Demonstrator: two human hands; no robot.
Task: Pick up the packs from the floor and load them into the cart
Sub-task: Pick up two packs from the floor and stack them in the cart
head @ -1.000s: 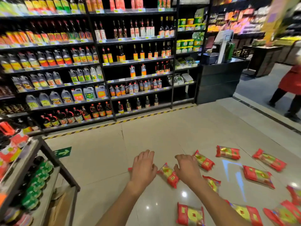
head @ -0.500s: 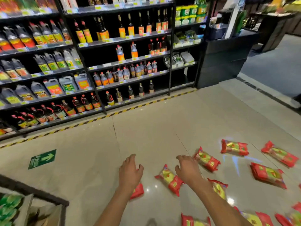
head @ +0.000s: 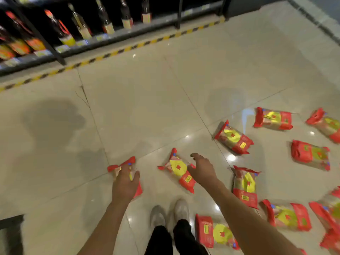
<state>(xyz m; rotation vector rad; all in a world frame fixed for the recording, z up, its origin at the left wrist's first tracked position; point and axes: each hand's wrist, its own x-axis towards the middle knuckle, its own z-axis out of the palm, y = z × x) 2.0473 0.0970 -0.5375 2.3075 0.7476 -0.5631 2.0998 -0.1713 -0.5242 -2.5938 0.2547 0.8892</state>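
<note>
glossy beige tile floor runs under everything, and the red-and-yellow packs lie scattered flat on it, mostly toward three and four o'clock of the person standing over them. the left hand is down on the leftmost pack, fingers and thumb curled over its middle, so it looks like a grip taking hold from above; whether the pack has left the tile i can't tell. just at its three o'clock lies the middle pack, slanted, and the right hand hovers over its right end, fingers spread and bent, holding nothing; my guess is it means to close on that one so both come up together. grabbing across the middle makes sense for a soft bag like these, which would likely sag if lifted by a corner.

further out, a pack by the right forearm lies lengthways, another sits at one o'clock, and more trail off toward the right edge. one pack lies just beside the person's grey shoes.

no cart basket shows clearly; a dark bit of frame at eight o'clock might belong to it, and nothing can be seen inside. at eleven o'clock the bottom shelf carries dark bottles behind a yellow-black floor stripe.
</note>
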